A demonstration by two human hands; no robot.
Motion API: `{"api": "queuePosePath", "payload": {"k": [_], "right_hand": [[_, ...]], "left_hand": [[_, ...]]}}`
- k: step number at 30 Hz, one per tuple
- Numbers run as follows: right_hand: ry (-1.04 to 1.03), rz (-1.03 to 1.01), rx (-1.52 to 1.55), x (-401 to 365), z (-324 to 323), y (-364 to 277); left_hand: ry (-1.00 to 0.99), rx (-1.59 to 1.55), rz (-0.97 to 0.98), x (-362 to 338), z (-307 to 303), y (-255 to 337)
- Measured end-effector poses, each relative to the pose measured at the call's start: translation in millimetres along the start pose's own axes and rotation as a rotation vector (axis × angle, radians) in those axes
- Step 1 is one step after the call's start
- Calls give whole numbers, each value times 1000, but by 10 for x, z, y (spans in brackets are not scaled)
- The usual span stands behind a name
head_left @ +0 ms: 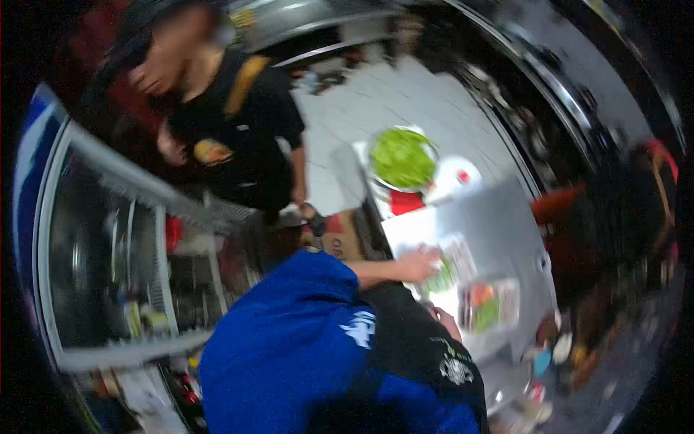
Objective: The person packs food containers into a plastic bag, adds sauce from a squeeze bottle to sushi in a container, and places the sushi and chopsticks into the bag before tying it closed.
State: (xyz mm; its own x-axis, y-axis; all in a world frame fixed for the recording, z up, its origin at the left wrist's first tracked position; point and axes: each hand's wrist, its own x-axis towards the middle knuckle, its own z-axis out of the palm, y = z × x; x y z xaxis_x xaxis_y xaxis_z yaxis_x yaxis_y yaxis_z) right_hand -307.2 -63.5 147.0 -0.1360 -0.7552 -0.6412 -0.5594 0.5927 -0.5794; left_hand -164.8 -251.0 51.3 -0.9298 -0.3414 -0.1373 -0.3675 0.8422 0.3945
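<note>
My left hand (419, 265) reaches over the metal counter (491, 217) and touches a clear package with green contents (439, 278). Its fingers are blurred, so their hold cannot be made out. Lower down, my right hand (447, 322) is near the counter's near edge, mostly hidden by the dark sleeve. Beside it lies a clear tray with orange and green food (488, 305). A round bowl heaped with green leaves (403, 159) stands past the counter's far end, next to a white round lid or plate (457, 178).
A person in a black shirt (253, 137) stands at the upper left. An open glass-doored fridge (101, 354) is at the left. A cardboard box (341, 235) sits on the floor by the counter. Dark shapes and blurred items line the right.
</note>
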Motion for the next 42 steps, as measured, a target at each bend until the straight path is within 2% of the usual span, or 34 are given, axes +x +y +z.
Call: {"api": "queuePosePath", "payload": {"k": [1, 2, 4, 5, 8, 10, 11, 12, 13, 14, 16, 17, 20, 22, 24, 26, 28, 30, 32, 33, 34, 35, 36, 37, 38, 39, 40, 41, 42], "right_hand": [[-38, -25, -81, 148, -22, 22], [-45, -97, -36, 265, -13, 81], [45, -232, -294, 679, 53, 402], [101, -269, -368, 734, -13, 301], [261, -398, -519, 809, -11, 188], [352, -524, -532, 906, 47, 177], [295, -532, -534, 897, 47, 94], [256, -531, -567, 850, 79, 131], [229, -529, -593, 838, 119, 158], [213, -529, -613, 887, 155, 149], [200, -548, -635, 1027, 174, 338], [198, -542, -603, 1007, 169, 346], [183, -637, -516, 1129, 187, 431], [176, -569, -361, 1293, 152, 456], [158, -633, -193, 1338, 33, 282], [6, -493, 303, 1071, -49, -273], [-231, -492, 947, 536, -121, -1038], [-235, -794, 933, -189, -45, -1869], [-256, -1271, 309, -770, 139, -2325], [-494, -1489, 83, -1277, 239, -2509], [-841, -1703, -148, -1785, 337, -2684], [-1196, -1809, -332, -2303, 422, -2852], [-1501, -1877, -363, -2520, 651, -2914], [-1515, -1800, -349, -2627, 713, -2972], [-1508, -1704, -369, -2619, 694, -3019], [-1344, -1622, -430, -2497, 672, -3017], [-1259, -1521, -283, -2098, 783, -2860], [-1111, -1303, -107, -1744, 920, -2619], [-903, -1216, -53, -1587, 1026, -2548]], "left_hand": [[121, 70, 82, -24, 33, -39], [228, 141, 184, -66, 62, -81], [340, 29, 214, -250, -112, -88], [330, -74, 164, -347, -173, -132], [376, -95, -339, -907, -121, -288], [594, -129, -656, -1392, 307, -595], [577, -133, -825, -1811, 205, -527], [241, 29, -794, -2224, 475, -655], [185, -35, -897, -2662, 757, -703], [217, -180, -1093, -3142, 1047, -634], [363, -498, -1522, -3963, 1671, -225], [376, -582, -1703, -4278, 1975, 80], [174, -645, -2092, -4899, 2610, 1186], [37, -850, -2067, -5003, 2907, 1686], [23, -1036, -1933, -4949, 3011, 1990], [48, -1135, -1796, -4860, 3054, 2097], [97, -1121, -1692, -4783, 3045, 1989], [153, -1049, -1599, -4704, 2992, 1708], [227, -937, -1488, -4627, 2877, 1294], [272, -805, -1386, -4605, 2762, 1026], [330, -553, -1197, -4586, 2724, 703], [399, -181, -988, -4534, 2707, 362], [488, -27, -926, -4585, 2614, 114], [310, -229, -1064, -4636, 2426, -89], [516, -489, -1275, -4615, 2078, 90], [812, -726, -1451, -4575, 1353, 506], [919, -699, -1394, -4616, 1481, 443], [1019, -670, -1331, -4659, 1555, 418], [1115, -621, -1289, -4781, 1642, 429]]}}
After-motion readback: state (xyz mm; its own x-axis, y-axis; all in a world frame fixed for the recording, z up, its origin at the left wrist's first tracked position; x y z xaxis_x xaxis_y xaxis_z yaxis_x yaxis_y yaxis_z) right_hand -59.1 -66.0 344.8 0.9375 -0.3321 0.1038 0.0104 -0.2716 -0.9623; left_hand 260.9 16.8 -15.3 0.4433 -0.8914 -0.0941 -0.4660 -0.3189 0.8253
